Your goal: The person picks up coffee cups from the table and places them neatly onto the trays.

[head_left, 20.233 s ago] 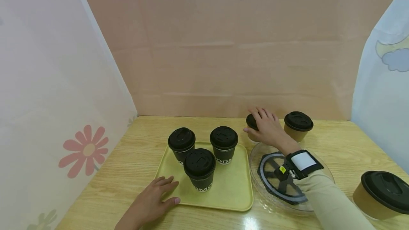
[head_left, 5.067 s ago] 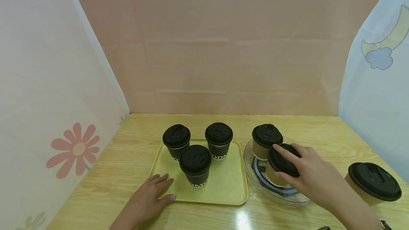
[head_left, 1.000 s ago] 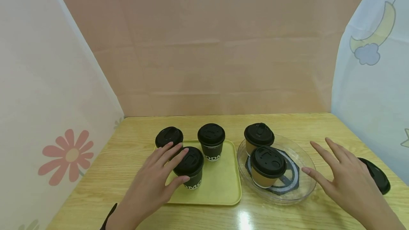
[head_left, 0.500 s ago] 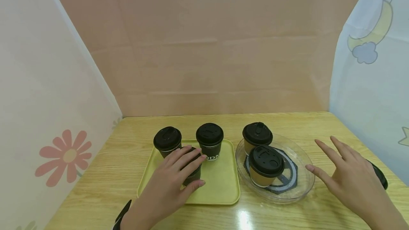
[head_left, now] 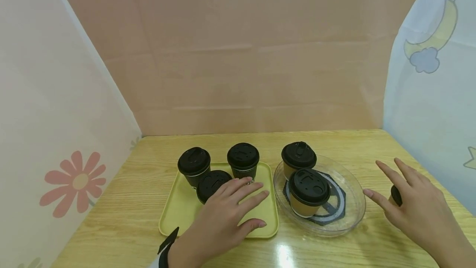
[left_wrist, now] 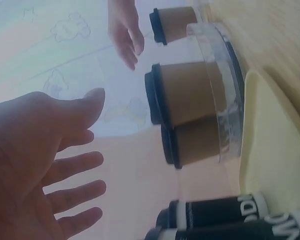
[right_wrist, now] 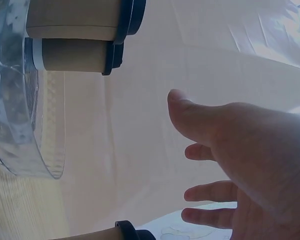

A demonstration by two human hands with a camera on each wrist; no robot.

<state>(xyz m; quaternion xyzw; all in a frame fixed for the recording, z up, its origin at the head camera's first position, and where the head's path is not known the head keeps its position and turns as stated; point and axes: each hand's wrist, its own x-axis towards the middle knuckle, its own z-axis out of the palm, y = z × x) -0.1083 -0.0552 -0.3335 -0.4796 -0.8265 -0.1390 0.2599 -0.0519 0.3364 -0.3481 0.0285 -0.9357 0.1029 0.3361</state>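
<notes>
My left hand (head_left: 228,214) hovers open over the front of the yellow tray (head_left: 274,222), fingers spread and holding nothing. It partly covers the nearest of three black lidded paper coffee cups; that one's lid (head_left: 213,184) shows past the fingers. The other black cups (head_left: 194,164) (head_left: 243,160) stand behind. Right of the tray, two brown lidded coffee cups (head_left: 298,158) (head_left: 308,202) stand upright in a clear round dish (head_left: 351,218). My right hand (head_left: 418,206), empty with spread fingers, is right of the dish. A third brown cup (left_wrist: 177,24) is mostly hidden behind it in the head view.
Wood-grain table (head_left: 126,202) lies under everything. A brown backdrop (head_left: 253,73) closes off the back. White printed sheets hang at the left (head_left: 82,115) and right (head_left: 394,94). A dark wheel-like pattern (head_left: 336,206) shows through the dish.
Earlier, two brown cups came from the table into the dish, my right hand gripping one. It has since let go and withdrawn right. My left hand has lifted and swept right across the tray.
</notes>
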